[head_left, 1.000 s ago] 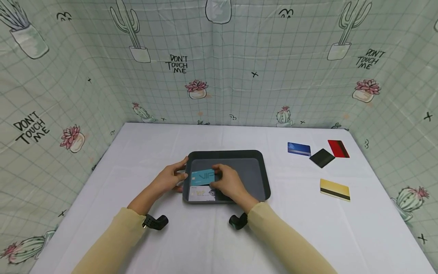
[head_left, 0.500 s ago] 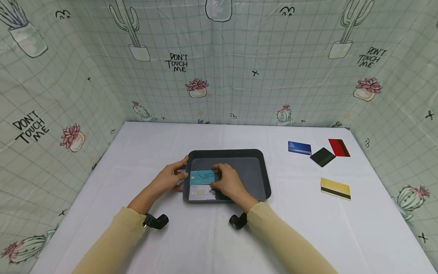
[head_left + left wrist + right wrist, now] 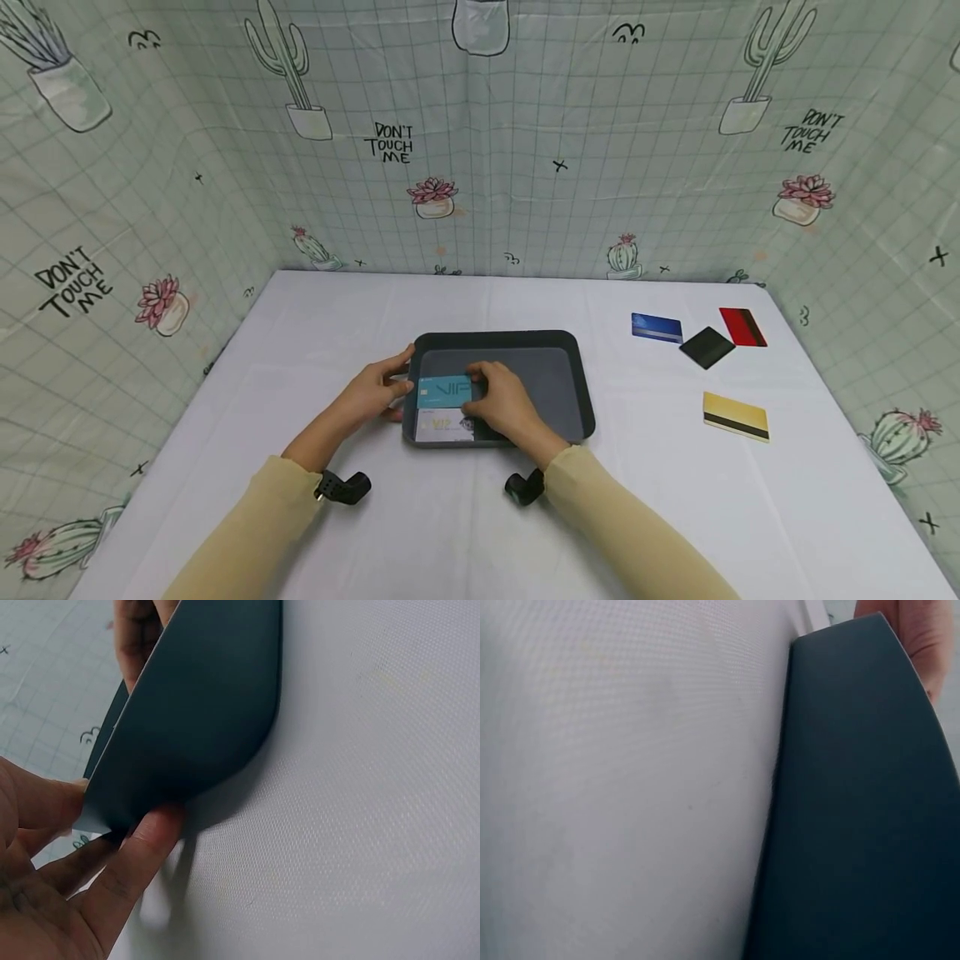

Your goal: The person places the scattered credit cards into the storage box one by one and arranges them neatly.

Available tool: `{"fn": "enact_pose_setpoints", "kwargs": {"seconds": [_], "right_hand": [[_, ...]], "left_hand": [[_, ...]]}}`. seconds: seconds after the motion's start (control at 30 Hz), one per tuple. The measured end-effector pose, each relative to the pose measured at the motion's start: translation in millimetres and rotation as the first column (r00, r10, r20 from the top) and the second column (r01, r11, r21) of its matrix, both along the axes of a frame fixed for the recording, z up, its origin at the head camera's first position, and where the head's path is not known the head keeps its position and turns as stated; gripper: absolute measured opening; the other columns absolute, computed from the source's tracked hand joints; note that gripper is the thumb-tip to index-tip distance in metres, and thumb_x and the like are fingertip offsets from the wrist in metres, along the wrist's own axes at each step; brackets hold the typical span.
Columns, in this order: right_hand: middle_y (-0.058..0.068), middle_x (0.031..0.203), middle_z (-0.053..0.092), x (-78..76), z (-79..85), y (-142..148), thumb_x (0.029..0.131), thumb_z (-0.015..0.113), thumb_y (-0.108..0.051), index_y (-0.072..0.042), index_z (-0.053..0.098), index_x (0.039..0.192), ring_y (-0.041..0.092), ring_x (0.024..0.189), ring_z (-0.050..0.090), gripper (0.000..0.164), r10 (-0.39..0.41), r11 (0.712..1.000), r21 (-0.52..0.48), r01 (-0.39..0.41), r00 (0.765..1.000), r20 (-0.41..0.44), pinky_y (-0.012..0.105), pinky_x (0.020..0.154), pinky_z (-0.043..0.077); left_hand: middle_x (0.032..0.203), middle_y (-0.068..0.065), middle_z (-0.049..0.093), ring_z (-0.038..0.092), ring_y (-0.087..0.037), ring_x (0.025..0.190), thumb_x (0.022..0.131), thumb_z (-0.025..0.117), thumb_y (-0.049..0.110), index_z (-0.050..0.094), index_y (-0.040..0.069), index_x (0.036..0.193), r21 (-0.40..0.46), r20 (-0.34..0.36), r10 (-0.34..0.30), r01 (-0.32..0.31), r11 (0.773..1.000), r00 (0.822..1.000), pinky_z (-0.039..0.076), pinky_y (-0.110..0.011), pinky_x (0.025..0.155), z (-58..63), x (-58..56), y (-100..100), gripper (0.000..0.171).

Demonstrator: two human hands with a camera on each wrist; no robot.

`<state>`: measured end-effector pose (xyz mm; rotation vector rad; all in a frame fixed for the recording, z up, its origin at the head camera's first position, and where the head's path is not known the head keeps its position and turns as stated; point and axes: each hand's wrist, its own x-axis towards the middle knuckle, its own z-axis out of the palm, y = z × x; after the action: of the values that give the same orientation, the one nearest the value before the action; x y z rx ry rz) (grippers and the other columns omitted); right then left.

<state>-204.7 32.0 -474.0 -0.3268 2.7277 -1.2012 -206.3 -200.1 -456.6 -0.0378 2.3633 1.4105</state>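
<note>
1. Two hands work over a shallow dark gray tray (image 3: pixel 546 375) on a white tablecloth (image 3: pixel 637 517), where a teal card (image 3: pixel 442 392) marked "VIP" lies in the left part of the tray.
2. The right hand (image 3: pixel 504 396) holds the teal card in a narrow grip at its right edge, fingers near the upper corner and thumb near the lower one (the right wrist view catches mostly the tray's outer wall).
3. The left hand (image 3: pixel 375 392) grips the tray's left side; in the left wrist view, one fingertip meets the rim and another presses the outer wall.
4. Just below the teal card, nearer the person, a white card (image 3: pixel 441 427) with gold lettering lies in the tray; whether the two overlap cannot be told.
5. Well to the right, on the cloth, a black card (image 3: pixel 707 347) lies turned cornerwise between a blue card (image 3: pixel 656 323) and a red card (image 3: pixel 737 327), corners touching or nearly so.
6. A gold card (image 3: pixel 736 407) with a dark stripe lies nearer the person.
</note>
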Motion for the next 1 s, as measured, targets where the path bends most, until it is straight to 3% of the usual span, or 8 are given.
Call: {"fn": "enact_pose_setpoints", "kwargs": {"seconds": [0.27,0.53,0.63,0.83,1.0], "right_hand": [[0.01,0.124,0.066,-0.5,2.9,4,0.083,0.086,-0.015,-0.007,0.065,0.136,0.031,0.118,0.06,0.057,-0.021,1.0,-0.001,0.021,0.999,0.034,0.047,0.103,0.05],[0.012,0.124,0.068,2.6,5.2,13,0.085,0.085,-0.016,-0.005,0.066,0.134,0.032,0.122,0.061,0.054,-0.025,1.0,-0.012,0.025,1.0,0.007,0.048,0.104,0.05],[0.01,0.122,0.068,2.7,7.3,18,0.084,0.085,-0.016,-0.005,0.067,0.133,0.03,0.115,0.063,0.053,-0.025,0.999,-0.019,0.025,1.0,-0.012,0.046,0.098,0.052],[0.01,0.126,0.067,3.6,18.7,31,0.087,0.083,-0.015,-0.007,0.066,0.135,0.016,0.085,0.063,0.051,-0.032,0.998,-0.062,0.032,0.999,0.011,0.032,0.071,0.053],[0.008,0.127,0.067,1.8,27.2,45,0.089,0.081,-0.016,-0.01,0.065,0.136,0.013,0.085,0.066,0.051,-0.052,0.996,-0.077,0.052,0.999,0.012,0.029,0.067,0.052]], "left_hand": [[0.164,-0.022,0.035,0.053,-0.033,0.13,0.105,0.057,0.006,0.026,0.021,0.165,-0.001,-0.012,-0.013,0.013,1.0,1.0,0.059,-0.032,0.079,0.9,-1.2,2,0.07],[0.164,-0.021,0.037,0.052,-0.034,0.133,0.104,0.059,0.006,0.027,0.021,0.165,-0.026,-0.014,-0.007,0.006,1.0,1.0,0.056,-0.027,0.077,0.0,0.2,1,0.071],[0.164,-0.021,0.037,0.054,-0.033,0.13,0.104,0.059,0.007,0.027,0.021,0.165,-0.03,-0.016,-0.005,0.004,1.0,1.0,0.056,-0.027,0.077,-0.8,-0.2,1,0.071],[0.163,-0.023,0.037,0.056,-0.029,0.119,0.104,0.059,0.006,0.027,0.021,0.165,-0.017,-0.014,-0.002,0.002,1.0,1.0,0.057,-0.028,0.075,-1.0,-0.3,0,0.07],[0.163,-0.023,0.037,0.055,-0.031,0.124,0.104,0.059,0.006,0.027,0.021,0.165,-0.024,-0.02,-0.006,0.006,1.0,1.0,0.056,-0.028,0.075,0.7,0.0,0,0.07]]}}
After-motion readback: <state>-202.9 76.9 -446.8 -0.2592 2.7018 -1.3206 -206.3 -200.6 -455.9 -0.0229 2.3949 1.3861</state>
